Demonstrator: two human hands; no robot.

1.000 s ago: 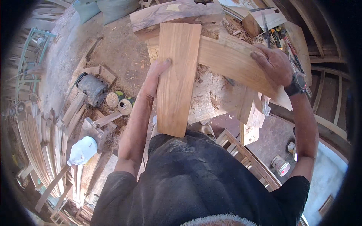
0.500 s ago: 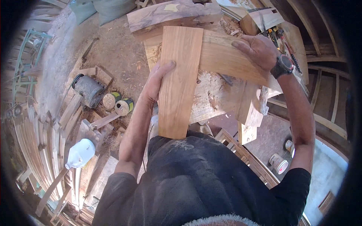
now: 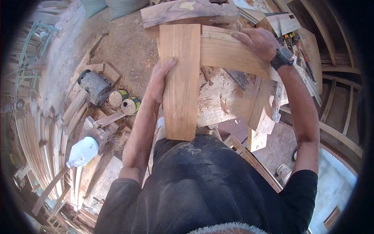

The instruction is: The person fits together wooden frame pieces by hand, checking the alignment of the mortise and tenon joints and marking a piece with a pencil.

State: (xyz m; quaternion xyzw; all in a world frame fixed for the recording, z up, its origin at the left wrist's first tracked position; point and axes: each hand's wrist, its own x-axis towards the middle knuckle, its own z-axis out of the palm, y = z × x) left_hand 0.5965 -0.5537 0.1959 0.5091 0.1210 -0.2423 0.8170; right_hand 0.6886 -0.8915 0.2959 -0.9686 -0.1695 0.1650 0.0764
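Note:
My left hand [image 3: 159, 78] grips the left edge of a long, smooth wooden board [image 3: 181, 84] that stretches from my waist toward the workbench, its thumb lying on the upper face. A second wooden board [image 3: 230, 50] runs off to the right from the far part of the first, and the two meet at roughly a right angle. My right hand [image 3: 260, 43] is closed over the far edge of that second board near its right end, with the thumb on top. Fingers of both hands are partly hidden by the wood. Shavings lie on the light bench top [image 3: 218, 101] beneath.
A dark-grained plank [image 3: 191, 13] lies beyond the boards. Hand tools [image 3: 298, 46] sit at the far right. On the left are an electric motor [image 3: 94, 86], two round cans [image 3: 130, 105], a white plastic jug [image 3: 82, 151] and stacked wooden strips [image 3: 35, 144].
Both boards have shifted slightly left in view, and the upright one is turned a little. My hands moved with them, keeping their hold. More of a dark triangular piece on the bench shows.

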